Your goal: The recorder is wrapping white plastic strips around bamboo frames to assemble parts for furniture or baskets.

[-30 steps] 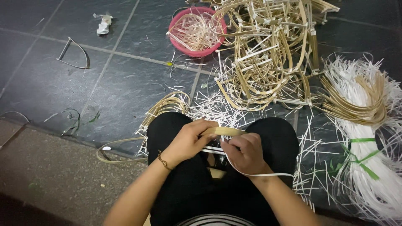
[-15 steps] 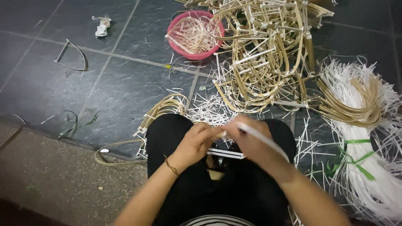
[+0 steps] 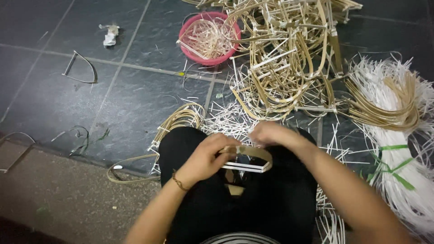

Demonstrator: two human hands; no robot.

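While it rests over the person's lap, the bent cane frame (image 3: 246, 159) looks like a flat tan loop with a white strip along its lower edge. The left hand (image 3: 205, 158) grasps its left end with curled fingers; the right hand (image 3: 271, 134) pinches its top. Farther away lie a heap of similar frames (image 3: 289, 58) and a pink bowl (image 3: 209, 38).

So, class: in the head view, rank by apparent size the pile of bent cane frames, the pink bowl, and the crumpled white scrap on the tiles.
1. Pile of bent cane frames
2. Pink bowl
3. Crumpled white scrap
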